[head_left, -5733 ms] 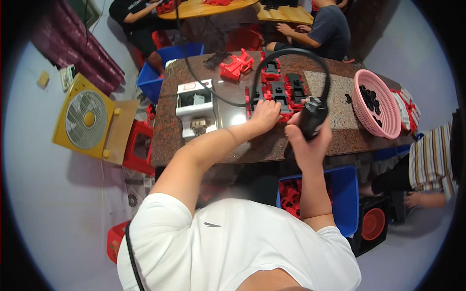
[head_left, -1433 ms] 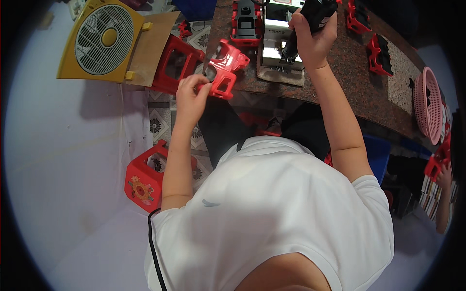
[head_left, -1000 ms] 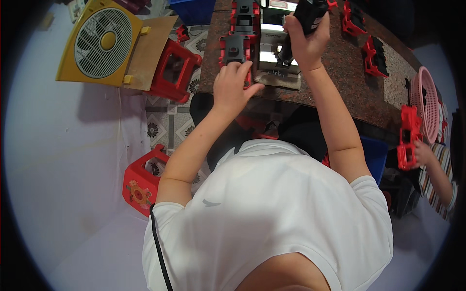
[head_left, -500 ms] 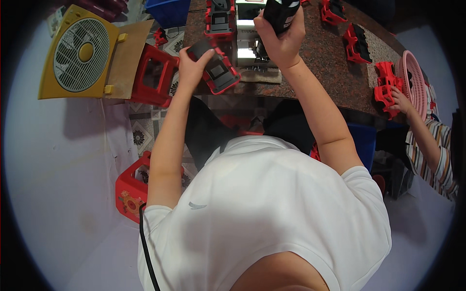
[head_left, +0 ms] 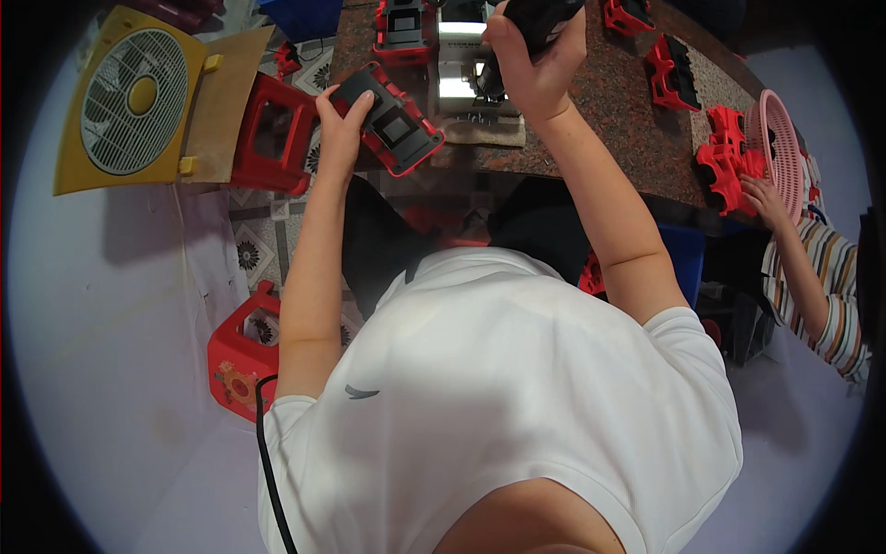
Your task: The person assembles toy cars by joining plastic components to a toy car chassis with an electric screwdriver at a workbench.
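My left hand [head_left: 342,118] grips the side of a red-and-black plastic housing [head_left: 399,129], thumb on its dark face. The housing is tilted, just over the near table edge. Higher up on the right, my right hand [head_left: 546,78] is closed around a black handheld tool [head_left: 543,20], partly cut off by the top edge; its exact kind is unclear. Between the hands stands a white and shiny metal device [head_left: 459,55] on a pale pad [head_left: 484,132]. Another red-and-black housing [head_left: 402,32] lies on the table beyond my left hand.
Several red-and-black parts line the speckled table [head_left: 604,138] on the right. There a co-worker's hand [head_left: 766,201] touches red frames [head_left: 729,157] beside a pink basket [head_left: 783,152]. At left are a yellow fan [head_left: 138,97], a red stool [head_left: 277,134] and a blue bin [head_left: 305,17].
The whole view has shifted slightly, moving most things left. The black tool has tilted in my right hand, which sits a little further right. My left hand still holds the housing.
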`<state>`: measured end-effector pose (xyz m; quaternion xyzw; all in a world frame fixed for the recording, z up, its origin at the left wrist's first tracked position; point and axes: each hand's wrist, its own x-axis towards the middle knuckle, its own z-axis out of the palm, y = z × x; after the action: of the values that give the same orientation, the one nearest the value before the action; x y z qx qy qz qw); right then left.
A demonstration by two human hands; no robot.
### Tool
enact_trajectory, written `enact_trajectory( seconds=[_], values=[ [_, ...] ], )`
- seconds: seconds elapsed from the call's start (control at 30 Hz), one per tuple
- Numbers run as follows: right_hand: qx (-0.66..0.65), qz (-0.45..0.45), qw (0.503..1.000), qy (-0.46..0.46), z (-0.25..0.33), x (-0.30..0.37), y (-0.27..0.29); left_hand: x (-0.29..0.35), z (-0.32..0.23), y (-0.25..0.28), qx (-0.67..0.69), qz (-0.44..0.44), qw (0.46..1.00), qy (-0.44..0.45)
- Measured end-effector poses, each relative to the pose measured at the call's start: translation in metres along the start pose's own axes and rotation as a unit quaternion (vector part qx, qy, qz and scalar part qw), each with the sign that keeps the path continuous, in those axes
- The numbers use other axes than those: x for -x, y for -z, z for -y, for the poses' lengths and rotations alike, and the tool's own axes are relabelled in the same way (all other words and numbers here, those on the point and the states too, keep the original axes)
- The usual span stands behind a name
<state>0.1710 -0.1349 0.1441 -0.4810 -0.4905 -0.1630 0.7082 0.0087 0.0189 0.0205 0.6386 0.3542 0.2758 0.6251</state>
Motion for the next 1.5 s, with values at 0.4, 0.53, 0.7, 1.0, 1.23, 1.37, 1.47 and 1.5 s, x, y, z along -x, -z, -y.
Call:
enact_trajectory(
  seconds=[0.4,0.53,0.7,1.0,1.23,1.37,1.47,1.5],
  values=[
    [0.027,0.040,0.999,-0.026,0.003,-0.011,-0.003,0.000,0.012,-0.005,0.142,0.015,0.990,-0.016],
    [-0.121,0.028,0.969,-0.216,0.017,-0.016,-0.003,-0.002,0.015,-0.008,0.156,-0.001,0.987,-0.028],
    [-0.185,0.037,0.974,-0.126,0.036,-0.007,-0.016,0.000,0.014,-0.011,0.163,0.000,0.986,-0.022],
    [-0.139,0.059,0.983,-0.103,0.036,0.004,-0.026,0.000,0.026,-0.017,0.146,-0.037,0.986,-0.068],
    [-0.109,0.145,0.977,-0.113,0.025,0.007,-0.030,0.004,0.025,-0.025,0.160,-0.049,0.983,-0.080],
    [-0.159,0.146,0.970,-0.111,0.025,0.009,-0.039,0.000,0.033,-0.024,0.168,-0.048,0.980,-0.093],
    [-0.268,0.093,0.927,-0.244,0.025,-0.003,-0.027,-0.004,0.035,-0.022,0.135,-0.055,0.983,-0.113],
    [-0.207,0.071,0.957,-0.191,0.018,-0.011,-0.012,-0.003,0.033,-0.021,0.137,-0.049,0.983,-0.112]
  ],
)
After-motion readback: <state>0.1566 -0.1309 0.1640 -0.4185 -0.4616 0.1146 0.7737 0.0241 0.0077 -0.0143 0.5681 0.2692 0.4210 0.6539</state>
